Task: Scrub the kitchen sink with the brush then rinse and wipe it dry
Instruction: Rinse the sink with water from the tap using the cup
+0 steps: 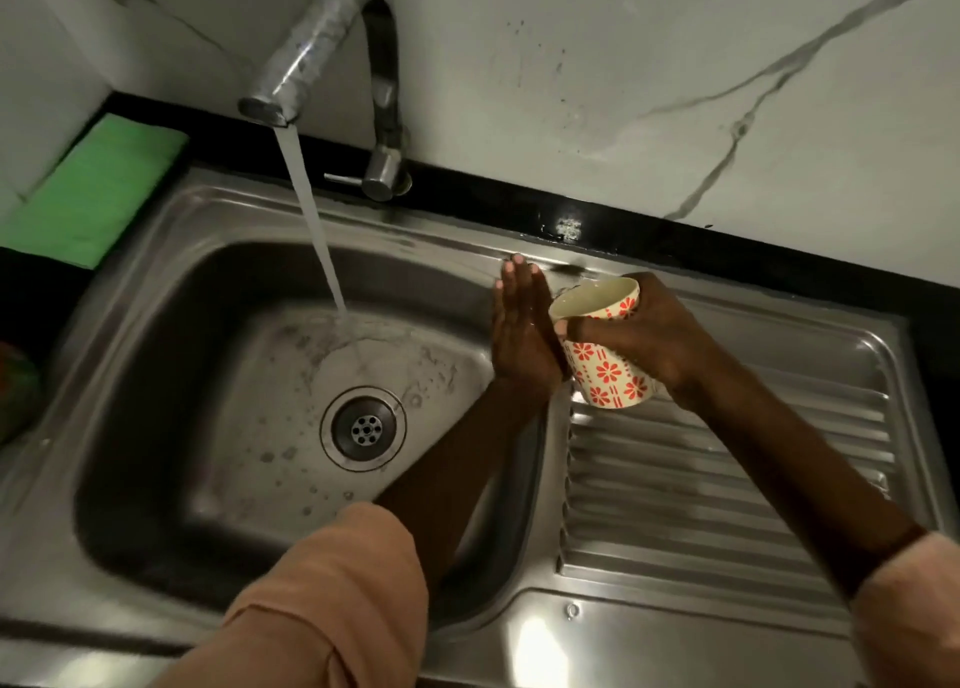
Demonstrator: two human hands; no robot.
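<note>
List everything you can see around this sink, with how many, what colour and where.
Stainless steel sink: one, silver-grey, centre-left, with round drain.
Ribbed steel draining board: one, silver, right of the basin.
Curved metal tap: one, chrome, at the back, water running.
Green flat sponge: one, on the black counter, far left.
Cream cup with red flowers: one, over the draining board's edge.
Marbled wall: white, grey veins, behind.
Left hand: fingers straight, beside the cup.
Right hand: holds the cup.

— What sits at nine o'clock?
— A reddish-green object, cut by the frame, too blurred to name.
— And the cup?
— Its far side is hidden behind the right hand.
</note>
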